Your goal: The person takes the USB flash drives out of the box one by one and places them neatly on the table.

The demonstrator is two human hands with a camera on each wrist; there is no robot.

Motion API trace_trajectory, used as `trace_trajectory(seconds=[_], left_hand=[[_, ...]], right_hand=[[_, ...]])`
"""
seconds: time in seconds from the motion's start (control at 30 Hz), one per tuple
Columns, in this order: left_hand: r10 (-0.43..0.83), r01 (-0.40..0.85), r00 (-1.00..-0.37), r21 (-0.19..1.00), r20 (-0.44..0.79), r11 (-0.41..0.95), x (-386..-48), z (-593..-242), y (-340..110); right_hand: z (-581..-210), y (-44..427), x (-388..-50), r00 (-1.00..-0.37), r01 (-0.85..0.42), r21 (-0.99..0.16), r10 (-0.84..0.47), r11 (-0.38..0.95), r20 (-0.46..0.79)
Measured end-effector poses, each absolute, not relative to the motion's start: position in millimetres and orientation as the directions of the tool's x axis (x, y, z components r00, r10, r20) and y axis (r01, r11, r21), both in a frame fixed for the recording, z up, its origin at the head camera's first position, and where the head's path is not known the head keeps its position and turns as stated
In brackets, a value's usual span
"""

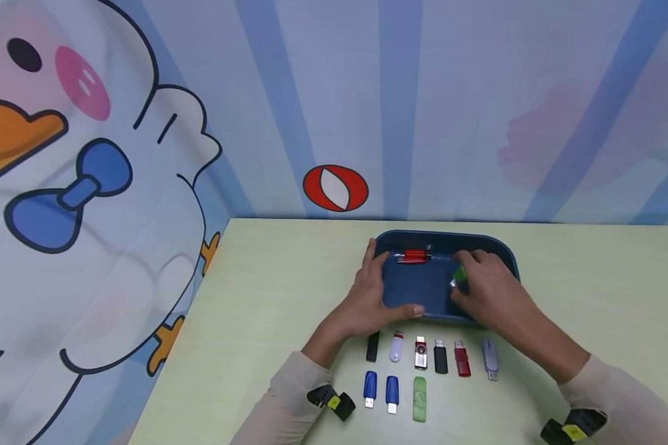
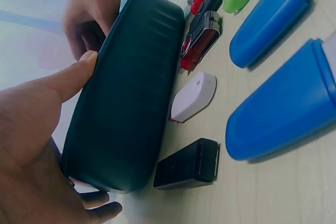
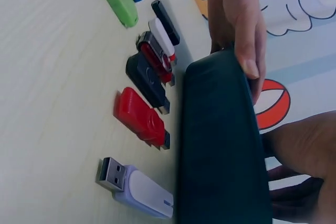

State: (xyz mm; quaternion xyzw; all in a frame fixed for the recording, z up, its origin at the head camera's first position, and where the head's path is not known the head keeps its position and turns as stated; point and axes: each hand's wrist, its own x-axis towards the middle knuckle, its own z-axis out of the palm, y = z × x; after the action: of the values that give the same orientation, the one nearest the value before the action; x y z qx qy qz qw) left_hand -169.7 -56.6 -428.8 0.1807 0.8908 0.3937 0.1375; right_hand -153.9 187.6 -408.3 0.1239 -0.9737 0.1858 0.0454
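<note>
My left hand point(image 1: 367, 300) holds the left front corner of a dark blue tray point(image 1: 445, 235), its thumb on the front rim and its fingers at the left side. Inside the tray's right part, my right hand point(image 1: 492, 287) pinches a green USB flash drive point(image 1: 459, 275) with a metal end. Red USB flash drives point(image 1: 414, 256) lie inside near the back left. In the left wrist view the tray's front wall point(image 2: 126, 87) hides its inside, and only part of the right hand point(image 2: 94, 9) shows above the rim.
In front of the tray lies a row of USB drives: black point(image 1: 372, 347), white point(image 1: 396, 347), red-and-silver point(image 1: 420, 353), black point(image 1: 441, 357), red point(image 1: 462, 360) and lilac point(image 1: 490, 357). Nearer are two blue drives point(image 1: 370, 386) and a green one point(image 1: 419, 398). A printed wall stands behind the table.
</note>
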Motion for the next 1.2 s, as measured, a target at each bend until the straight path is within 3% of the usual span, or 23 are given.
trace_trajectory(seconds=[0.8, 1.2], left_hand=[[0.436, 0.228, -0.895, 0.745, -0.093, 0.627, -171, -432, -53], [0.435, 0.222, -0.894, 0.739, -0.106, 0.636, -172, -431, -52]], right_hand=[[-379, 185, -101, -0.952, -0.302, -0.493, -0.282, 0.816, 0.116], [-375, 180, -88, -0.951, -0.305, -0.488, -0.290, 0.817, 0.109]])
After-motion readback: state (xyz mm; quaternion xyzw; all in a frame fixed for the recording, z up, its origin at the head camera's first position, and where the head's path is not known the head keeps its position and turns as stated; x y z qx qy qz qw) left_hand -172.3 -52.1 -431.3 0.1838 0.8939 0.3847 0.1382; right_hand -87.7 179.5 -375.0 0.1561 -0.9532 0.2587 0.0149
